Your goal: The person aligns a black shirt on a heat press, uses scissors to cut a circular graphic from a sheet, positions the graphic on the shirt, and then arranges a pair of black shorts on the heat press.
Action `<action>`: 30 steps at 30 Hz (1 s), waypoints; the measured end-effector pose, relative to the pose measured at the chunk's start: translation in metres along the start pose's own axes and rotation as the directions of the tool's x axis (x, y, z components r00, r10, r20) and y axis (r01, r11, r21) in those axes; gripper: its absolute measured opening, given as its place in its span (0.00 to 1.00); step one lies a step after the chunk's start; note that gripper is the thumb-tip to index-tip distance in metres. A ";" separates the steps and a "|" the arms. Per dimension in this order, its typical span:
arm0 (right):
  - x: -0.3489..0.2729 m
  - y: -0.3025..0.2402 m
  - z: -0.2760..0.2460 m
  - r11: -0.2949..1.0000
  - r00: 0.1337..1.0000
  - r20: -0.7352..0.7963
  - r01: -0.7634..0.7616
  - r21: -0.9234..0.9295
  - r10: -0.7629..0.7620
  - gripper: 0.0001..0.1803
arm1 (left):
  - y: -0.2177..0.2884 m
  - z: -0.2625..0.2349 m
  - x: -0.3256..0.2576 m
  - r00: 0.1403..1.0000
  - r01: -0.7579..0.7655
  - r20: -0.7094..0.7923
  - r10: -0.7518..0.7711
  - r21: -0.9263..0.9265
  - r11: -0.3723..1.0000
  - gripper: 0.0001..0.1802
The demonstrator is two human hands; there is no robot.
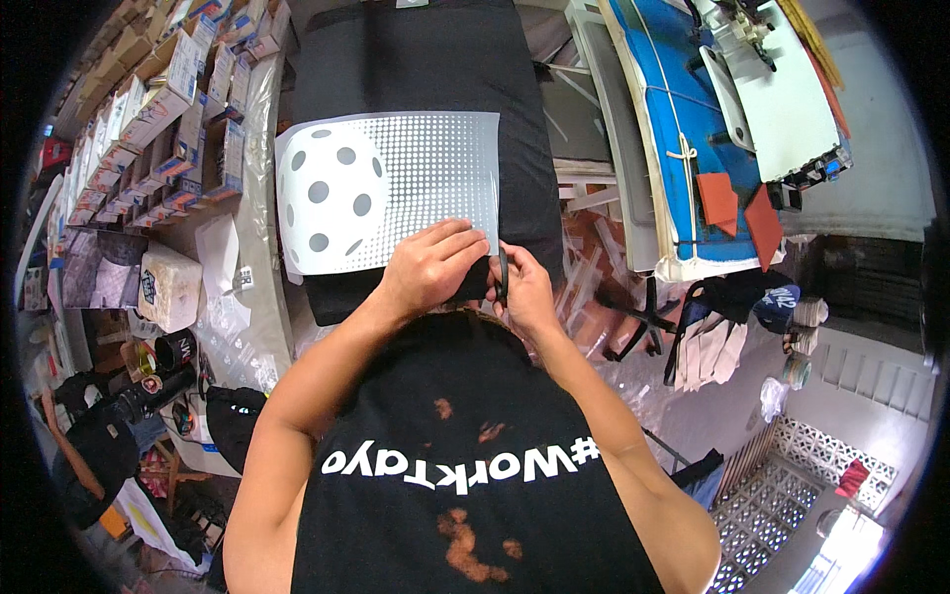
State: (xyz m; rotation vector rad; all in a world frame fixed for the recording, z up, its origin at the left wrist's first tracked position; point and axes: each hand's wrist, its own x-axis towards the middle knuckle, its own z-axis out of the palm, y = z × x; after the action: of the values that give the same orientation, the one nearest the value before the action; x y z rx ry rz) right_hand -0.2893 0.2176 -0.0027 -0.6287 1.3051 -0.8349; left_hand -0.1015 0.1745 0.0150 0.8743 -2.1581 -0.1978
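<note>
Two bare hands meet at the lower right of a translucent transfer film [445,139] printed with a white dotted ball [332,173] and a field of halftone dots [426,183]. The film lies across black cloth [426,74], its left edge reaching past the cloth's side. The left hand [433,262] rests over the near right part, fingers bent on the film; whether its thumb pinches the edge, I cannot tell. The right hand [524,287] is closed around what looks like black-handled scissors [503,275] at the film's right edge, though the blades are too hidden to be sure.

For a clean trim, the left hand should press the film lightly and stay clear of the blade line. The margin past the dots looks narrow on this side, so the cut wants to run just outside them, in long smooth strokes. Lifting the edge slightly would help spare the cloth beneath, since a low blade could nick it; creasing the film would be the other risk
</note>
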 end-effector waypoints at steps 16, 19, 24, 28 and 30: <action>0.031 -0.017 0.005 0.988 0.993 -0.069 0.087 -0.131 -0.097 0.17 | 0.010 -0.010 -0.005 1.000 0.006 -0.009 -0.007 -0.027 1.000 0.14; 0.041 -0.036 0.011 0.989 0.991 -0.083 0.095 -0.115 -0.105 0.17 | 0.016 -0.016 -0.006 1.000 -0.006 -0.019 0.006 -0.016 1.000 0.14; 0.051 -0.035 0.010 0.974 0.982 -0.070 0.162 -0.161 -0.175 0.16 | 0.021 -0.021 -0.007 1.000 0.001 -0.006 -0.001 -0.033 0.999 0.14; 0.059 -0.035 0.011 0.969 0.975 -0.077 0.194 -0.152 -0.207 0.17 | 0.024 -0.020 -0.011 1.000 -0.009 -0.001 0.009 -0.042 0.999 0.16; 0.057 -0.045 0.012 0.983 0.990 -0.049 0.126 -0.135 -0.134 0.21 | 0.022 -0.018 -0.014 1.000 0.007 0.021 -0.006 -0.064 0.998 0.18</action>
State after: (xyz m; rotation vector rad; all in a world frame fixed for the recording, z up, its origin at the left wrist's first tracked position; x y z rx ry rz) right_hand -0.2817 0.1446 0.0029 -0.8068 1.3909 -0.8833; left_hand -0.0937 0.2029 0.0273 0.8463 -2.1561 -0.2782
